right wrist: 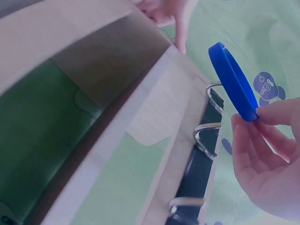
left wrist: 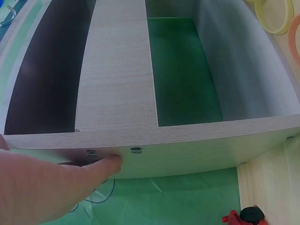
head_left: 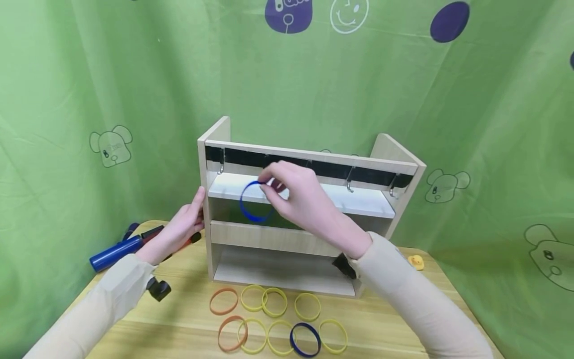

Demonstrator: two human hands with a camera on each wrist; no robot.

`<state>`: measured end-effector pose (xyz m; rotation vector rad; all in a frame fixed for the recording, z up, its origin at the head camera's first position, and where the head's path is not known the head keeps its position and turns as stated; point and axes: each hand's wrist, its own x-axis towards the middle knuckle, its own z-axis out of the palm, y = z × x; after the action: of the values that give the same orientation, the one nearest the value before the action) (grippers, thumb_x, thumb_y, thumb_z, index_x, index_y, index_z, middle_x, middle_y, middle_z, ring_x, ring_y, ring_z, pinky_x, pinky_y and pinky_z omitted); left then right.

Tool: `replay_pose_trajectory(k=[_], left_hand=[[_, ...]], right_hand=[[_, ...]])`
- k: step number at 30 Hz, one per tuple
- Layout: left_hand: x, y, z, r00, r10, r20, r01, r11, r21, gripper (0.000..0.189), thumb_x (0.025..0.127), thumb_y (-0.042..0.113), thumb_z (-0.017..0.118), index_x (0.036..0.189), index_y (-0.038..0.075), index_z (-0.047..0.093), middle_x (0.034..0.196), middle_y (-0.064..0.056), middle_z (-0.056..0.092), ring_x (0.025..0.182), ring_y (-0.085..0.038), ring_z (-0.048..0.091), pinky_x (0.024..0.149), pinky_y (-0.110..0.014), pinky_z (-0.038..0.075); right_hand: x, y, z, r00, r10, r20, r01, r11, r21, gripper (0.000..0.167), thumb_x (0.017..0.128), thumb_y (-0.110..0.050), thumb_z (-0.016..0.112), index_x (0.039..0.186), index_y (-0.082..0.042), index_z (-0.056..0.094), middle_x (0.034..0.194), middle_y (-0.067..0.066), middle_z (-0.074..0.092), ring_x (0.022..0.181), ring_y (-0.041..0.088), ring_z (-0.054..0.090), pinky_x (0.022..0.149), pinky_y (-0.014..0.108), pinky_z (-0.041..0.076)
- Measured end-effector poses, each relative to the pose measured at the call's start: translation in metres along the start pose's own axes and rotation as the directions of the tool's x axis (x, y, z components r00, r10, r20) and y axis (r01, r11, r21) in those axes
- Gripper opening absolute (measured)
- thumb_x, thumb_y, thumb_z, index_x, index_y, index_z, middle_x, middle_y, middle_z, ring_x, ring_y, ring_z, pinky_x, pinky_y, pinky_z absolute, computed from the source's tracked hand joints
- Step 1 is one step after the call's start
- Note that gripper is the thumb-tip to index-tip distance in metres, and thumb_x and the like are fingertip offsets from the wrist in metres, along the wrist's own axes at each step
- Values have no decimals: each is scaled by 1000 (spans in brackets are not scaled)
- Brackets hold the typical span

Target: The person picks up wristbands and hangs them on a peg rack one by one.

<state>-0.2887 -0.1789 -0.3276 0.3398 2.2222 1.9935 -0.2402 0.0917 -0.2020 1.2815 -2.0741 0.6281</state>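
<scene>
My right hand [head_left: 298, 192] pinches a bright blue wristband [head_left: 243, 202] at its edge, between thumb and fingers. The band hangs in front of the wooden shelf unit [head_left: 260, 234]. In the right wrist view the blue wristband [right wrist: 232, 82] stands near the metal hooks [right wrist: 206, 138] on the unit's black strip [right wrist: 187, 176]. My left hand [head_left: 181, 227] rests against the left side panel of the unit. In the left wrist view the thumb of the left hand [left wrist: 61, 183] lies along that panel, close to two small metal fittings.
On the table before the unit lie several yellow wristbands [head_left: 307, 294], two orange wristbands [head_left: 211, 301] and a dark blue wristband [head_left: 293, 344]. A blue cylinder [head_left: 114, 254] lies at the left. A small yellow duck [head_left: 416, 262] is at the right. A green curtain [head_left: 157, 75] hangs behind.
</scene>
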Motion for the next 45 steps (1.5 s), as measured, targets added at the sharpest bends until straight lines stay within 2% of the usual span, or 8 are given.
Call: replay_pose_trajectory(k=[7, 13, 17, 27, 37, 41, 45], left_hand=[[2, -1, 2, 1000, 3, -1, -3, 1000, -9, 92, 100, 67, 17, 157, -4, 11, 161, -31, 18, 150, -45, 22, 125, -56, 21], [2, 1, 1, 1000, -17, -11, 17, 1000, -3, 93, 99, 69, 17, 158, -2, 10, 162, -29, 18, 150, -44, 22, 125, -56, 21], [2, 2, 2, 1000, -15, -8, 15, 1000, -2, 93, 98, 70, 17, 158, -1, 9, 163, -28, 16, 151, -45, 21, 125, -56, 20], [3, 0, 3, 999, -25, -22, 25, 1000, -6, 94, 97, 71, 18, 158, -1, 12, 162, -27, 20, 150, -42, 25, 125, -54, 23], [3, 1, 3, 999, -21, -41, 19, 999, -28, 93, 99, 68, 19, 155, -5, 20, 160, -29, 24, 149, -43, 27, 125, -52, 24], [3, 1, 2, 999, -22, -42, 21, 999, -27, 93, 99, 69, 19, 156, -5, 19, 161, -29, 22, 150, -43, 25, 125, -52, 23], [2, 1, 1, 999, -23, -42, 23, 1000, -17, 93, 98, 69, 18, 157, -3, 15, 162, -29, 16, 150, -44, 22, 125, -53, 22]], right_hand=[[30, -2, 13, 999, -38, 4, 38, 999, 6, 7, 92, -1, 64, 97, -2, 68, 94, 8, 73, 78, 12, 68, 73, 17, 58], [45, 0, 28, 998, -62, -1, 62, 998, 10, 8, 93, 0, 62, 98, -1, 68, 96, 9, 73, 81, 13, 68, 74, 16, 58], [52, 4, 35, 997, -76, 2, 76, 996, -39, 7, 93, 0, 61, 97, 0, 67, 96, 10, 72, 83, 15, 68, 76, 18, 58], [55, 7, 47, 998, -44, 42, 50, 988, -145, 7, 93, -2, 61, 97, -2, 67, 96, 9, 72, 84, 15, 69, 77, 20, 59], [54, 5, 54, 995, 26, 95, -9, 985, -173, 7, 94, -3, 61, 98, -2, 67, 97, 9, 71, 86, 18, 68, 77, 22, 59], [51, 3, 53, 996, 10, 86, 6, 983, -186, 7, 94, -4, 63, 99, -2, 67, 98, 9, 71, 88, 18, 69, 80, 24, 60], [46, -1, 48, 998, -43, 38, 50, 981, -187, 8, 94, -4, 63, 100, -2, 67, 99, 9, 71, 89, 18, 69, 81, 24, 60]])
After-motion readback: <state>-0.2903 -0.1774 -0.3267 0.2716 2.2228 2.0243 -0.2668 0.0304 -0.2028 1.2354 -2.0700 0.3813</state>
